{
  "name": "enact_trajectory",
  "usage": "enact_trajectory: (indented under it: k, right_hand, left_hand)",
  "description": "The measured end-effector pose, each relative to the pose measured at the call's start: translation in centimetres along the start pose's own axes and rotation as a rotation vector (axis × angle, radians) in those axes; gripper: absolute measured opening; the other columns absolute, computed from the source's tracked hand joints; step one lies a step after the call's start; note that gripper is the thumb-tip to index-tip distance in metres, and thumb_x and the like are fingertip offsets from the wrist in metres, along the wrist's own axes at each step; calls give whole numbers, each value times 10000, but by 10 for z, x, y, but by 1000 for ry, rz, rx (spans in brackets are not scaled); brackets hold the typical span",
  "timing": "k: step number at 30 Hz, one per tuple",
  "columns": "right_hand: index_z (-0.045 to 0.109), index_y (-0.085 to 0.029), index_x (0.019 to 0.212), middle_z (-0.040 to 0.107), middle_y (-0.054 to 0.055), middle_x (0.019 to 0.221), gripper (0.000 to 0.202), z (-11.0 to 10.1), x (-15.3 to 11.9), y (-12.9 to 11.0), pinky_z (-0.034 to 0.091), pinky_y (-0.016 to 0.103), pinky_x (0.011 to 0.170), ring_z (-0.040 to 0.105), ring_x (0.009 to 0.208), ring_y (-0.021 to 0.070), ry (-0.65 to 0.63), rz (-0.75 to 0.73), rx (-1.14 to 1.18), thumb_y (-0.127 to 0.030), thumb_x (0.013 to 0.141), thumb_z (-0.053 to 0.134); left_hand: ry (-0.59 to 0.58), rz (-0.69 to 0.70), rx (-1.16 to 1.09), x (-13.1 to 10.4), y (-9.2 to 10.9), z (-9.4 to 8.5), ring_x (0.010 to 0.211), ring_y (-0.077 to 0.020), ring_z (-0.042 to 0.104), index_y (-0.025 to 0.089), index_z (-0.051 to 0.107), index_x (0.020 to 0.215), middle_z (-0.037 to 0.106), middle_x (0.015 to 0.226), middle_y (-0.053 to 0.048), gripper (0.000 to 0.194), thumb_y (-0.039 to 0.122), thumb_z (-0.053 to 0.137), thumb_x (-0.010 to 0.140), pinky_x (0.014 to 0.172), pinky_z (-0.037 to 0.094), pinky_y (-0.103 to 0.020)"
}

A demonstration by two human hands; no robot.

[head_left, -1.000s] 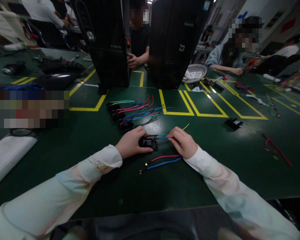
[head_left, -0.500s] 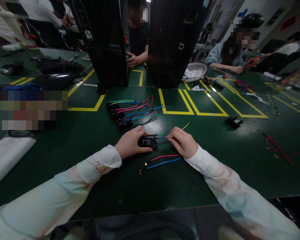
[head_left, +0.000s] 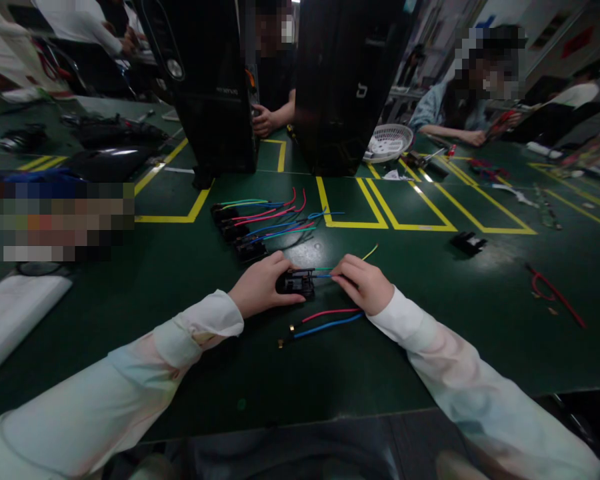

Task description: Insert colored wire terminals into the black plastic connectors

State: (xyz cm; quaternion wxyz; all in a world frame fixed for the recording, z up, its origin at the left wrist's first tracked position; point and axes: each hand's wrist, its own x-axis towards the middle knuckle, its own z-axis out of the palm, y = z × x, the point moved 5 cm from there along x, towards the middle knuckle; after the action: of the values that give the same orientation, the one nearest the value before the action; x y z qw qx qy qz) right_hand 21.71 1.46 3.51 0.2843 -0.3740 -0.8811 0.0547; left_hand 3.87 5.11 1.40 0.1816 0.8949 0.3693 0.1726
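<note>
My left hand (head_left: 263, 285) grips a small black connector housing (head_left: 300, 283) between thumb and fingers, above the green table (head_left: 360, 380). Wires run out of its right side, and my right hand (head_left: 364, 283) pinches a blue wire (head_left: 323, 275) there. A green wire lies alongside, and a yellow-green end (head_left: 371, 251) sticks up behind my right fingers. Just below my hands lie a loose red wire (head_left: 330, 312) and a loose blue wire (head_left: 327, 324), each with a brass terminal at its left end.
Several wired black housings (head_left: 250, 249) lie behind my left hand. Another black piece (head_left: 469, 243) and a red cable (head_left: 563, 300) are on the right. Two tall black computer cases (head_left: 207, 87) stand ahead, near a white basket (head_left: 390, 142). People sit beyond; a white box lies far left.
My right hand has shifted very slightly left along the wires. My left hand and the housing look the same.
</note>
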Motion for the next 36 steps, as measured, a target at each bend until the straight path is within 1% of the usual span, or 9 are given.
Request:
enact_trajectory:
  k: [4,9,14,19,23,28,33,36]
  right_hand:
    - [556,-160,854,534,54,750,176,2,1,-3,464,250,639,529,692,143,-43,-18,-50,-172,893,385]
    - [576,-147,912,561,68,770,205,-3,2,-6,470,251,674,548,732,146,33,-20,-11,-162,896,372]
    - [578,-152,878,569,65,751,201,0,1,-6,471,256,651,554,706,149,-14,-22,-3,-176,892,379]
    - [563,-161,855,561,68,760,188,-1,0,-5,464,270,672,552,731,157,47,27,37,-171,891,379]
    - [539,-170,819,534,51,725,169,2,1,-6,449,263,633,533,693,152,1,9,41,-171,888,384]
    - [514,-168,817,523,58,752,155,1,1,-5,444,261,660,522,735,154,66,22,66,-152,887,377]
    - [494,-178,791,500,41,723,154,6,0,-2,434,257,630,504,698,150,-2,7,52,-164,889,376]
    - [497,-178,800,505,46,740,151,3,1,-2,437,261,642,509,716,151,43,18,60,-163,891,378]
  left_hand:
    - [-3,-6,-2,0,-1,0,859,-203,540,202,555,1013,493,945,-35,477,534,632,680,749,457,-321]
    - [2,0,-5,0,-1,0,856,-202,537,191,560,1018,493,944,-38,483,529,633,681,749,455,-324]
    - [2,-16,-16,-1,-1,0,842,-201,538,206,565,1021,494,938,-34,485,536,632,673,743,455,-328]
    - [-8,-13,-15,0,0,-1,844,-204,541,196,564,1016,491,938,-38,481,535,627,680,743,456,-329]
    - [-4,-7,-15,0,0,0,848,-206,539,198,562,1020,492,943,-39,482,538,625,683,742,454,-329]
    - [-1,-2,-3,-1,-1,0,852,-206,536,193,557,1020,490,938,-40,494,548,621,683,740,452,-324]
    - [-9,-2,-2,0,0,0,851,-205,533,188,555,1013,490,942,-42,489,551,613,690,750,450,-330]
    - [-11,-6,-10,0,0,0,851,-206,532,191,557,1010,488,941,-40,485,543,621,684,744,449,-330]
